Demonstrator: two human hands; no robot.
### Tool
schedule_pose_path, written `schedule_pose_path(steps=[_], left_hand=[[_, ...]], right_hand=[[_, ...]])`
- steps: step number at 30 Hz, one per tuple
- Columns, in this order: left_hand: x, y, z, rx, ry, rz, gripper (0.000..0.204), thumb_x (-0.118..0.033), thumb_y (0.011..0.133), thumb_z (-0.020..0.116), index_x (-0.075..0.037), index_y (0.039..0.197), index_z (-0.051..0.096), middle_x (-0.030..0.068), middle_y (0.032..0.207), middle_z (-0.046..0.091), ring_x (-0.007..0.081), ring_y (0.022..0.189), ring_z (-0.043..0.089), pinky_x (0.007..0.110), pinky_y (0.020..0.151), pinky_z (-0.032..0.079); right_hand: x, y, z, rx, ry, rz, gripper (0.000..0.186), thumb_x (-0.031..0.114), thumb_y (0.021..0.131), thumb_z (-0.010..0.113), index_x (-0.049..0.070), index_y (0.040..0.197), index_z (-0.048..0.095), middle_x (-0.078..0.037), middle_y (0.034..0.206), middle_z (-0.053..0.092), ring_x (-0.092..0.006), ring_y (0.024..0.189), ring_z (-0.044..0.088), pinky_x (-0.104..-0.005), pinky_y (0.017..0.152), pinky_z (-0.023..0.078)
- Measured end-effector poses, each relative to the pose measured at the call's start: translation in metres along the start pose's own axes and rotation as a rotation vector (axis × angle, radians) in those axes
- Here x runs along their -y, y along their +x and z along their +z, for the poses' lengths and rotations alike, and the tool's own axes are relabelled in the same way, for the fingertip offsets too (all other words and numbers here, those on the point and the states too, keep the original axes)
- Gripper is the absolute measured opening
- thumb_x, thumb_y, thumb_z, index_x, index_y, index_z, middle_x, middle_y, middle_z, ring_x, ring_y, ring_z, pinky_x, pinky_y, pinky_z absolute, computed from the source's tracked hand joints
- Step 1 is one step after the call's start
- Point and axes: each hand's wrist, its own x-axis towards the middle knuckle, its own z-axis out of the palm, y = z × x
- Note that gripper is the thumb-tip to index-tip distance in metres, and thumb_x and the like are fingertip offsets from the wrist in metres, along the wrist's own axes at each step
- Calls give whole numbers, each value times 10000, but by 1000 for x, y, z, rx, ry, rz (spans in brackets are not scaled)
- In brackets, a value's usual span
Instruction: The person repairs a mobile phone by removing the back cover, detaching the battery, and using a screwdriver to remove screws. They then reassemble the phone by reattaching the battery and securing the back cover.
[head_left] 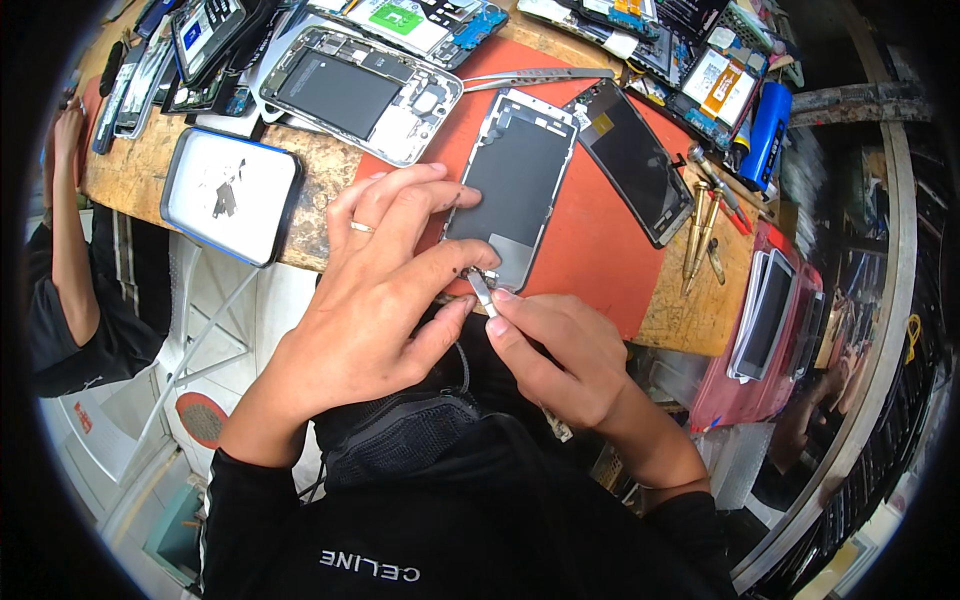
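Observation:
A phone screen panel (515, 165) lies back side up on an orange-red mat (610, 270), dark in the middle with a pale metal frame. My left hand (375, 290) holds it along the left and lower edges, fingers bent, with a ring on one. Between thumb and fingertips of my right hand (565, 355) is a slim flat metal tool (481, 291). Its tip meets the panel's lower left corner, beside my left index finger; small parts there are partly hidden. Right of the panel lies a second dark screen (635, 160). Metal tweezers (540, 77) rest beyond the panel.
An opened phone body (350, 95) lies at the back left, near a white tray (230, 190) with small dark scraps. Stripped phones (715, 85) crowd the back right. Screwdrivers (700, 230) and a blue cylinder (766, 135) lie right. Another person's arm (70, 230) shows at far left.

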Motion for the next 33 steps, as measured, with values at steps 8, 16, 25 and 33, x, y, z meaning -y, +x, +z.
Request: schedule_pose_path(steps=[8,16,25,33], left_hand=[[0,0,0,2,0,-3,403,-145,793,816,-139,1196,801,142,1536,606,401,1540,472,577,1281,249],[0,0,2,-7,10,1,391,-154,801,825,-139,1191,801,139,1527,612,399,1537,477,588,1293,234],[0,0,1,-3,-2,-8,384,-143,798,831,-135,1182,806,143,1526,614,407,1544,470,596,1296,233],[-2,0,1,0,4,-18,389,-137,796,841,-135,1183,807,143,1525,619,415,1552,463,595,1294,235]], right_hand=[[1,5,-5,-42,167,157,193,-106,840,819,-101,1026,767,-211,1000,767,-331,806,774,-375,661,637],[-2,5,-7,2,175,126,221,-104,816,809,-100,1034,772,-208,982,760,-340,812,777,-382,673,641],[-3,5,-8,-4,183,163,221,-106,823,815,-88,1040,775,-203,992,765,-331,812,776,-383,675,637],[-10,28,-30,103,459,539,173,-121,893,823,-62,1053,797,-194,993,808,-316,881,817,-346,777,641]])
